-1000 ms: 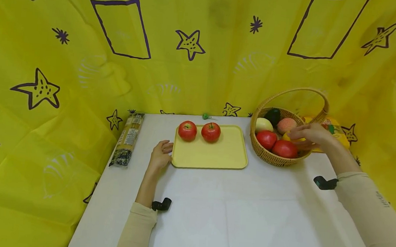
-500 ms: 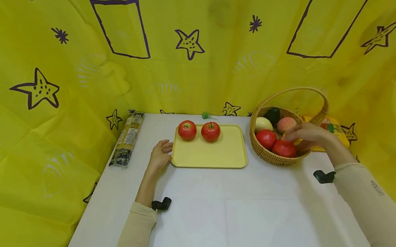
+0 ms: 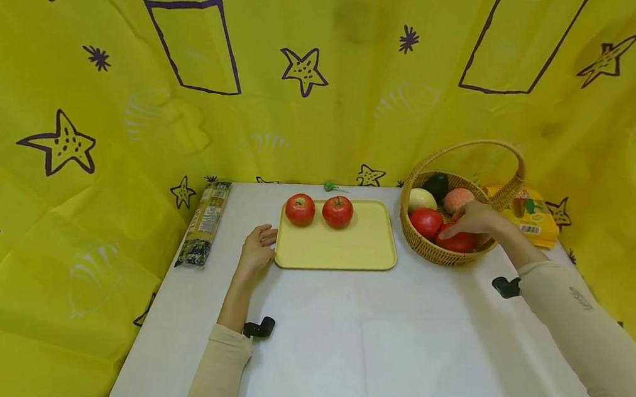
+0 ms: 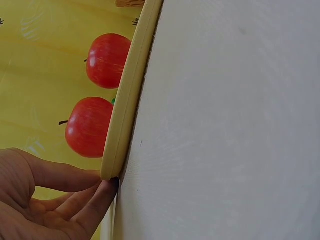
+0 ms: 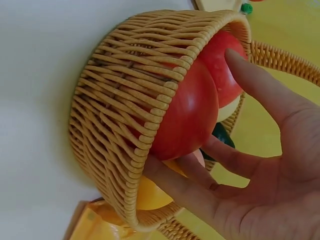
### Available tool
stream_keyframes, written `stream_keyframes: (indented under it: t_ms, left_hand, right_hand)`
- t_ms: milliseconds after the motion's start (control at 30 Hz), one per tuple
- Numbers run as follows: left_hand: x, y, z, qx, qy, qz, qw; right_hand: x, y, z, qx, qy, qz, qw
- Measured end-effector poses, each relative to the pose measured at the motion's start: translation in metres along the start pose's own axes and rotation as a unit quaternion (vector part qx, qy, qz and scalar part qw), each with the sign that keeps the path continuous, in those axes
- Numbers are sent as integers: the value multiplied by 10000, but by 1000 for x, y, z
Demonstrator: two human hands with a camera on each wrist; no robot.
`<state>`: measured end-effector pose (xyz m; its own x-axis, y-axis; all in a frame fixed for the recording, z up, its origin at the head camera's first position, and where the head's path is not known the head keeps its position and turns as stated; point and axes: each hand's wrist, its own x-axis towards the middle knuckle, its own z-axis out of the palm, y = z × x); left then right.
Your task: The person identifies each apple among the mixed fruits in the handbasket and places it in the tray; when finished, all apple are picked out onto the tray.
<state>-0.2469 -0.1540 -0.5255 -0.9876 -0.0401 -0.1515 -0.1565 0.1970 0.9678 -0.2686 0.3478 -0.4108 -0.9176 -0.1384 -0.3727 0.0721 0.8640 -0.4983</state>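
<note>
In the head view my left hand (image 3: 257, 248) is at the left edge of a yellow tray (image 3: 341, 254), thumb and fingertips pinching its rim in the left wrist view. Two red apples (image 3: 300, 209) with dark stems sit at the tray's back left. My right hand (image 3: 478, 219) reaches into a wicker basket (image 3: 432, 251). Its fingers are spread along a large red tomato (image 5: 192, 112), with the thumb stretched over a second red tomato (image 5: 222, 65). A yellow fruit (image 5: 152, 194) lies behind the fingers. The basket also holds a pale round piece (image 3: 421, 199), a pink peach (image 3: 457, 200) and a dark green piece (image 3: 436, 185).
The basket's tall handle (image 3: 473, 143) arches above the right hand. A yellow packet (image 3: 534, 224) lies right of the basket, and a long clear-wrapped packet (image 3: 205, 223) is at the table's left. Behind the tray is a small green item (image 3: 328, 186). A yellow curtain (image 3: 324, 130) borders the table.
My right hand has moved left and down inside the basket, from over the yellow fruit to the front red tomato. The left hand, tray and apples have stayed put.
</note>
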Motion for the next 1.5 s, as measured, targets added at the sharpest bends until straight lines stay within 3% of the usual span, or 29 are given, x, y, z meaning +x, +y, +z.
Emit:
stream_keyframes:
  t_ms: [200,367,500,767,1133,1500]
  left_hand:
    - [-1,1,-1,51,-10,0,10000]
    - [-2,1,-1,40,-22,-10,10000]
    - [-1,0,-2,97,-20,37,9999]
    - [-3,-1,-6,353,98,87,9993]
    - [1,-3,0,338,44,134,9993]
    - [0,-2,-1,278,-2,71,9996]
  right_hand:
    - [3,-10,-1,-595,431,-67,9973]
    - [4,-14,-1,-705,405,60,9967]
    - [7,-17,5,-1088,399,-144,9932]
    - [14,-23,16,-1656,799,-543,9815]
    - [8,-10,5,-1458,844,-514,9844]
    - [-8,-6,-16,-448,310,-341,9979]
